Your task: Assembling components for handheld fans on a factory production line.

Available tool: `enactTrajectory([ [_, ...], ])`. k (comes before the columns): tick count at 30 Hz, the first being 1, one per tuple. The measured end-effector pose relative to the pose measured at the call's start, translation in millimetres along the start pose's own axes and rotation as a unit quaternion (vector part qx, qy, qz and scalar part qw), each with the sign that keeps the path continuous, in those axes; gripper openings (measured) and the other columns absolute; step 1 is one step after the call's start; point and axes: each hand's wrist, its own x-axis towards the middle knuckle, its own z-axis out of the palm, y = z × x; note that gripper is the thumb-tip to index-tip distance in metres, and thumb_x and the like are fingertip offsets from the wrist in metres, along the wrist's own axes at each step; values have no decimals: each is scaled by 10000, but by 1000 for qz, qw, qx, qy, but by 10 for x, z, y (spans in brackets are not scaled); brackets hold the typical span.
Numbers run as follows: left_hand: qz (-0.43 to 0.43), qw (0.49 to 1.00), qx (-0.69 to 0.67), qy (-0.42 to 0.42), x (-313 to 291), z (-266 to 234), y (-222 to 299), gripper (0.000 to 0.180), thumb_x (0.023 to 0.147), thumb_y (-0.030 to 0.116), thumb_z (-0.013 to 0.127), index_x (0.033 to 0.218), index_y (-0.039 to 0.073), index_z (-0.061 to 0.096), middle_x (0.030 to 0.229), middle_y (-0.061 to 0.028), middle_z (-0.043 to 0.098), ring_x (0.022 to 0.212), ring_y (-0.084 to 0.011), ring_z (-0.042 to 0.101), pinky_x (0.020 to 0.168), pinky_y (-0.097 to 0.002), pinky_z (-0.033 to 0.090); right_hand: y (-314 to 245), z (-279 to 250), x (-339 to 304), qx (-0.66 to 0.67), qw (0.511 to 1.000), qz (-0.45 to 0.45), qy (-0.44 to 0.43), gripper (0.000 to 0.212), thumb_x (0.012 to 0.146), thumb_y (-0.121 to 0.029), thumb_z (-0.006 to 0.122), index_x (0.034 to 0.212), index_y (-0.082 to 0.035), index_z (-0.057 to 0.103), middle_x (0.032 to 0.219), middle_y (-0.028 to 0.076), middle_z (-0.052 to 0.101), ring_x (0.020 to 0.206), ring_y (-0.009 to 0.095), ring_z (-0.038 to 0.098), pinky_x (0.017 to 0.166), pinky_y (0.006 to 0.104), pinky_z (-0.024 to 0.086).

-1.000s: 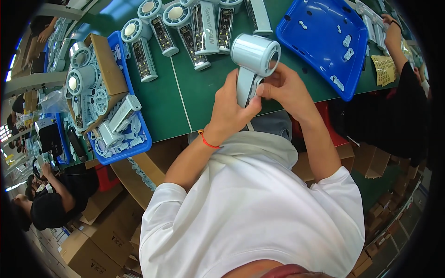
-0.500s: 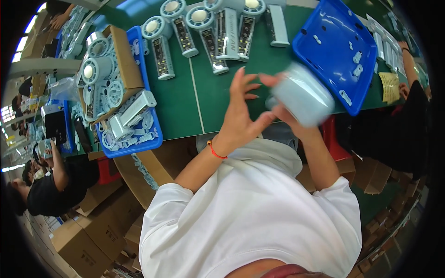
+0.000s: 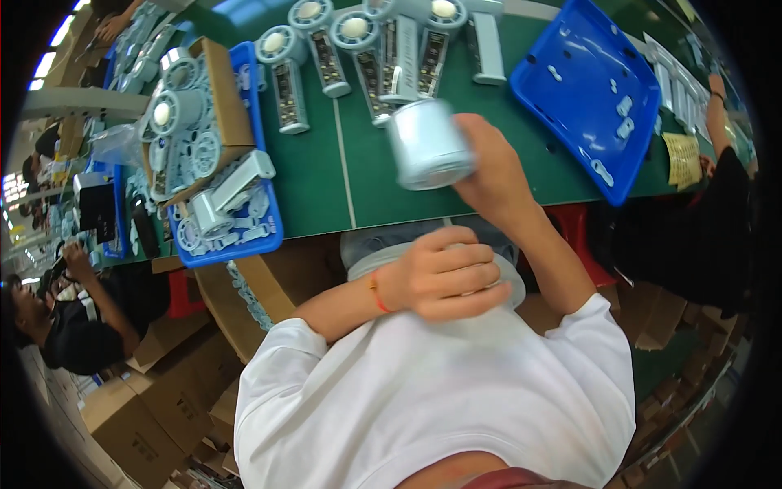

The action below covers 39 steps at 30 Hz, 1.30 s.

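Note:
A pale blue, glossy cylindrical housing [image 3: 430,147] is raised over the near part of the green table, slightly blurred. My right hand [image 3: 494,167] grips it from its right side; the fingers behind it are mostly hidden. Close to my white shirt, my left hand [image 3: 456,275] is curled closed with its back up, so whatever it holds, if anything, is out of sight. Beyond the housing lie several pale blue units with round heads and long handles, such as one unit [image 3: 287,85] at the left end; circuit boards show in their open handles.
At the left, a blue tray [image 3: 275,236] carries pale blue parts and a cardboard box [image 3: 224,98] full of more. A second blue tray [image 3: 562,122] with a few small pieces lies at the right. Other people work on both sides. Cartons [image 3: 155,407] stand below the table.
My right hand has swung the housing leftward and turned it more upright. My left hand, previously spread beside it, has dropped toward my shirt and curled closed.

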Motion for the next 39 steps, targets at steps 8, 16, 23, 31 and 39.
enactTrajectory([
  [8, -273, 881, 313, -225, -102, -153, -344, 544, 603, 238, 730, 1093, 73, 561, 1128, -49, 502, 1070, -273, 426, 884, -460, 305, 278, -328, -254, -107, 986, -54, -118, 550, 690, -77, 652, 1213, -66, 484, 1190, 111, 491, 1108, 290, 440, 929, 376, 343],
  [16, -249, 894, 314, -199, -79, -39, -451, 465, 606, 242, 735, 1017, 82, 590, 978, -21, 559, 978, -263, 465, 844, -467, 340, 402, -136, -389, -108, 988, -109, -1, 494, 692, -113, 649, 1157, -13, 514, 1101, 127, 537, 1004, 298, 499, 869, 391, 385],
  [23, -235, 899, 298, -218, -93, -86, -491, 521, 557, 239, 757, 1020, 71, 588, 968, -23, 561, 953, -266, 472, 806, -446, 372, 354, -109, -372, -188, 973, -132, 16, 515, 647, -151, 681, 1123, -31, 526, 1046, 98, 550, 956, 264, 522, 829, 379, 397],
  [31, -221, 895, 331, -202, -98, -39, -510, 511, 545, 231, 760, 995, 67, 584, 943, -23, 560, 942, -268, 476, 790, -442, 373, 368, -15, -394, -116, 986, -97, 74, 551, 589, -102, 722, 1107, -61, 539, 1053, 68, 564, 965, 250, 527, 844, 382, 381],
  [39, -268, 899, 283, -200, -91, -58, -493, 475, 557, 201, 755, 988, 89, 588, 954, -12, 572, 945, -265, 478, 813, -433, 351, 317, -117, -367, -63, 995, -77, 19, 516, 634, -67, 689, 1129, -45, 546, 1066, 98, 564, 966, 278, 525, 852, 375, 382],
])
